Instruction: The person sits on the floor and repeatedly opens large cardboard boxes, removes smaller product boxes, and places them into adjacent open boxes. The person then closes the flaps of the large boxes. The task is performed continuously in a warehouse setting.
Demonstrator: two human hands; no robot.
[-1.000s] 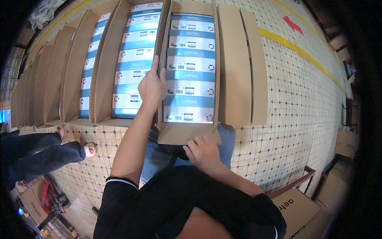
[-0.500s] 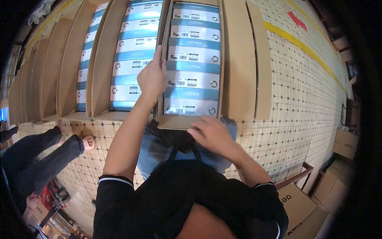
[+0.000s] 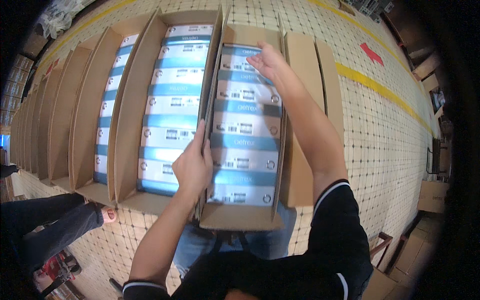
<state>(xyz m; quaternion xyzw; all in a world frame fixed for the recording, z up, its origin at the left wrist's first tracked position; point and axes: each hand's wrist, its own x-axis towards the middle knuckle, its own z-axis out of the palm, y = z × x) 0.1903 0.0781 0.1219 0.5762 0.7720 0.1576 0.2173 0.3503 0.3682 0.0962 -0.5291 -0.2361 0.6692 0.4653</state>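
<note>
Right before me stands an open cardboard carton (image 3: pixel 240 218) packed with a row of white-and-blue shoe boxes (image 3: pixel 242 160), labels facing up. My left hand (image 3: pixel 194 165) grips the upright cardboard flap on the carton's left side, thumb on the inner face and forefinger along the edge. At the far end, my right hand (image 3: pixel 267 61) reaches over the last shoe boxes, close to the far flap (image 3: pixel 250 36). Its fingers are spread and hold nothing. Shadow from the right arm falls across the shoe boxes.
To the left, another open carton (image 3: pixel 129 150) of shoe boxes leads a row of several more. Cardboard flaps (image 3: pixel 305 100) extend on the right. A person's legs (image 3: pixel 65 217) are at the lower left. Yellow tape (image 3: pixel 385 92) and a red arrow (image 3: pixel 371 54) mark the tiled floor.
My right hand has moved from the carton's near end to its far end. My left hand still holds the side flap. The whole view has shifted, showing the carton lower.
</note>
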